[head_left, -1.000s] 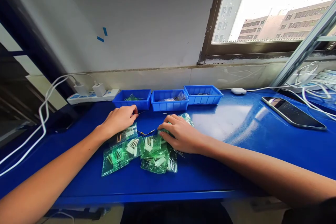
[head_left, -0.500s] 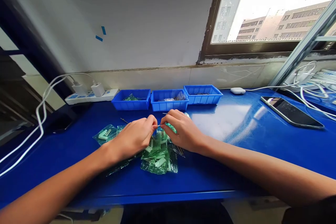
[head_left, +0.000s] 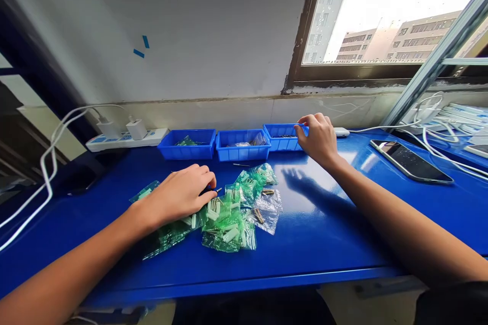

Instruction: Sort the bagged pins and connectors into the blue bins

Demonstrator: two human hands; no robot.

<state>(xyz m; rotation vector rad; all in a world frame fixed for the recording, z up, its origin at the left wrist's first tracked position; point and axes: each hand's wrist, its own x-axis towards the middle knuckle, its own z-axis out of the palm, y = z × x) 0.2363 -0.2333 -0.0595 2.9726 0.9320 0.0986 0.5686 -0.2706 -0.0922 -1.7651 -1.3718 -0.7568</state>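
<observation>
Packets (head_left: 229, 226) of green film are lying in a loose heap on the counter (head_left: 312, 251), and clock positions are running from its middle. White pieces (head_left: 231, 234) and metal pins (head_left: 215, 205) are showing through the film. A clear packet (head_left: 272, 217) is lying at three o'clock.

The left hand (head_left: 175, 195) is covering part of the heap at ten o'clock, its grip narrow. A metal tip (head_left: 219, 190) is showing just beside the fingertips; whether they are pinching it or it is lying behind them, one cannot tell.

The right hand (head_left: 320, 142) is hanging by the three o'clock end of the right bin (head_left: 282, 145), which is standing at one o'clock. Its thumb and forefinger are curving close together, and whether they are holding something small cannot be told. The middle bin (head_left: 243, 153) is standing at twelve, with a loose pin (head_left: 241, 165) lying before it.

Anything that thin could be slipping from a light pinch and skidding over the glossy paint. Fingers catching the rim could be tipping the bin, and the left hand, being so low, could be dragging packets along.
</observation>
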